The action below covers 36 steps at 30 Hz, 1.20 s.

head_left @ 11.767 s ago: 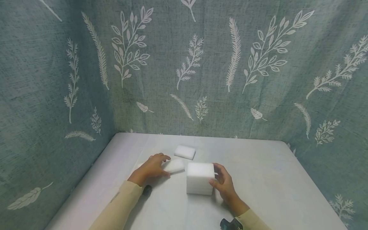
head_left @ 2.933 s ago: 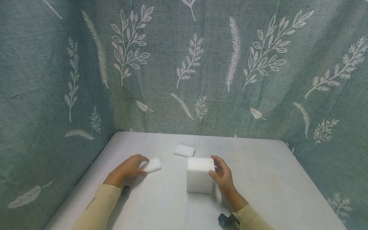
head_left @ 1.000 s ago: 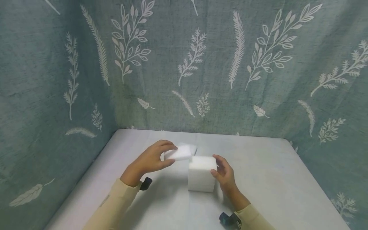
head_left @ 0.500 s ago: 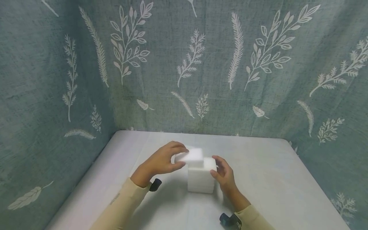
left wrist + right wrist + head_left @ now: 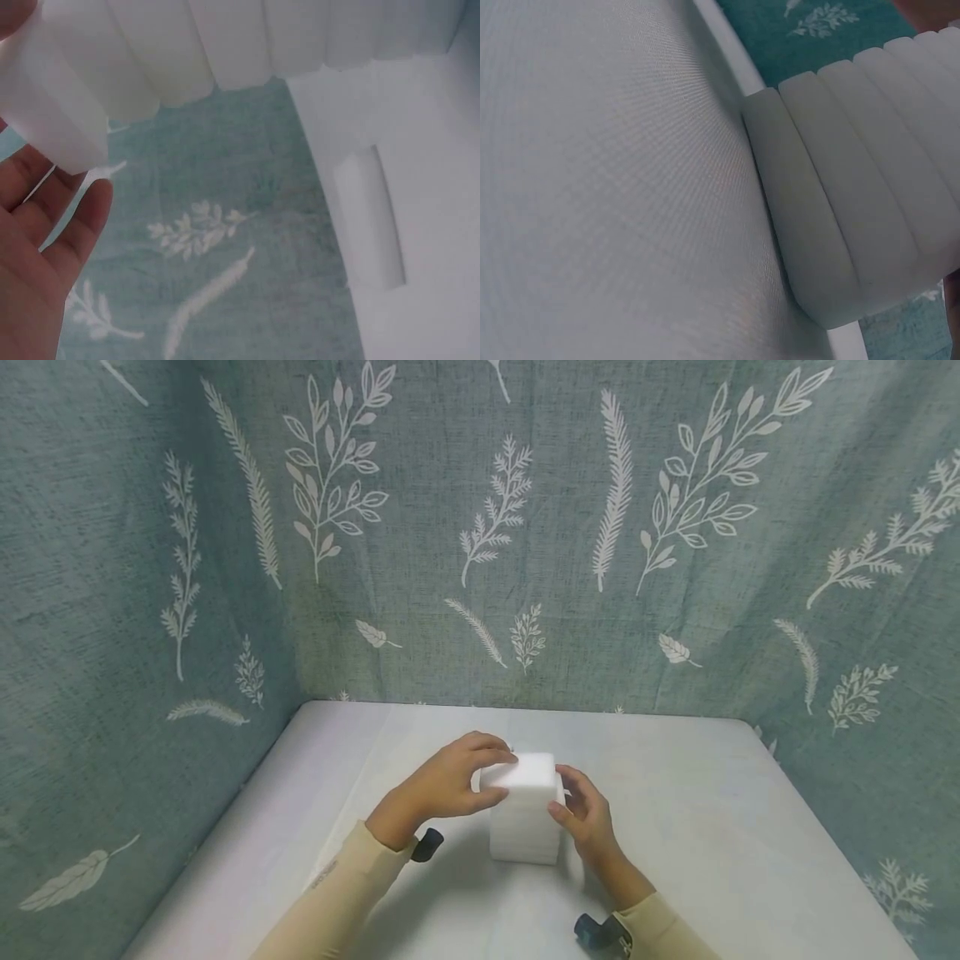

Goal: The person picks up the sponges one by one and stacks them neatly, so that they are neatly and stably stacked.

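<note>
A stack of white foam sponges stands on the table, its several layers seen edge-on in both wrist views. My left hand pinches one more sponge between thumb and fingers, right over the stack's top. In the left wrist view, that held sponge is slightly tilted against the layers beside it. My right hand grips the upper right side of the stack, thumb in front and fingers behind.
One loose sponge lies on the white table beyond the stack, hidden in the head view. A teal leaf-print curtain encloses the table at the back and sides. A small black camera sits on the left wrist.
My left hand has picked a sponge up off the table at left and carried it right, over the stack. My right hand has stayed at the stack's right side.
</note>
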Available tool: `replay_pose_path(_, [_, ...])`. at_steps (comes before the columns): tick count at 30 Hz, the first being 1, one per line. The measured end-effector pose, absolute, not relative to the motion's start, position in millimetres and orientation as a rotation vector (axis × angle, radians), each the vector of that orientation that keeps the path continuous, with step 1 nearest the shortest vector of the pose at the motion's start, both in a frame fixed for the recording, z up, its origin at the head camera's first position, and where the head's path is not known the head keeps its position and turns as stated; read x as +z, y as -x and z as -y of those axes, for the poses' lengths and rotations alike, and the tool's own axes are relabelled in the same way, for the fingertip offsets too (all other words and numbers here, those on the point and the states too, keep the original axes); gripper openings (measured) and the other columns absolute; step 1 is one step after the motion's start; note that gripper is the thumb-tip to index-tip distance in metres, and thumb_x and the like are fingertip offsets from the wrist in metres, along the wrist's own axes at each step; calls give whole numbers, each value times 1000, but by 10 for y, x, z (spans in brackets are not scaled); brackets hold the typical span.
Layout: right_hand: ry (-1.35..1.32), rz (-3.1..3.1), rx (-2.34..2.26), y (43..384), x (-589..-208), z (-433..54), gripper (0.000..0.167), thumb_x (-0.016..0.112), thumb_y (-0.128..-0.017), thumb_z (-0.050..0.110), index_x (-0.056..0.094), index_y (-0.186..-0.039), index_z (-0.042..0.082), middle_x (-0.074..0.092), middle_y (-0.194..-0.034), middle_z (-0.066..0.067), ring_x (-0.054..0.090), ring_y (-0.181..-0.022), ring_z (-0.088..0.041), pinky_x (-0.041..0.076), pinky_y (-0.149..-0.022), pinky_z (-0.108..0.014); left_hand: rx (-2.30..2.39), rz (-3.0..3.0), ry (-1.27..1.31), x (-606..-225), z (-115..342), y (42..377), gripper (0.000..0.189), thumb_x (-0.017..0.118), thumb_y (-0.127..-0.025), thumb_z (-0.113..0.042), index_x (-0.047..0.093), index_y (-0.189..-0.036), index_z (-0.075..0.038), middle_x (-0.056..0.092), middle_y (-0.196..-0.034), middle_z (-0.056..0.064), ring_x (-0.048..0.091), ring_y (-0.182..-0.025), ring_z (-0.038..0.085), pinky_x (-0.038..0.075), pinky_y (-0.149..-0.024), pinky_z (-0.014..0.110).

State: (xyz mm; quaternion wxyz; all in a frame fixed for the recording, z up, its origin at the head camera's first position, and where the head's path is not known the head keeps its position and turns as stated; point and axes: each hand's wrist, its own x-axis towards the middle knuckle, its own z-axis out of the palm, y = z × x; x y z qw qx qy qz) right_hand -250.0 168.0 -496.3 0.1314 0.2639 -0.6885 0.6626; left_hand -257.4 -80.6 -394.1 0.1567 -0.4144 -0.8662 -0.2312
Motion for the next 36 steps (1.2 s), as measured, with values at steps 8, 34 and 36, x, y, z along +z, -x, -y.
replay_pose_path(8, [-752,2055,1922,2456,-4905,-1673,48,62,-87,-4,48,-133,-4,55,-129,-19,55,-118,-25,46,-96,-44,-661,2513,1171,-3990,743,2582,37,70,-86,-32,68,-119,-16,59,-121,-2,51,-117,15,46,-95,36])
replay_pose_path(34, [-764,2019,1950,2524,-4931,-1707,50,64,-86,-3,48,-134,-3,51,-135,-22,50,-124,-38,45,-96,-35,-645,2416,1242,-4019,696,2612,34,70,-87,-33,69,-116,-15,59,-118,-2,52,-112,15,48,-88,32])
replay_pose_path(36, [-762,2021,1950,2525,-4934,-1703,50,65,-86,-2,49,-134,-3,51,-134,-21,50,-124,-38,45,-96,-37,-640,2435,1236,-4030,700,2614,34,70,-87,-33,70,-116,-15,59,-117,-3,52,-113,14,48,-89,32])
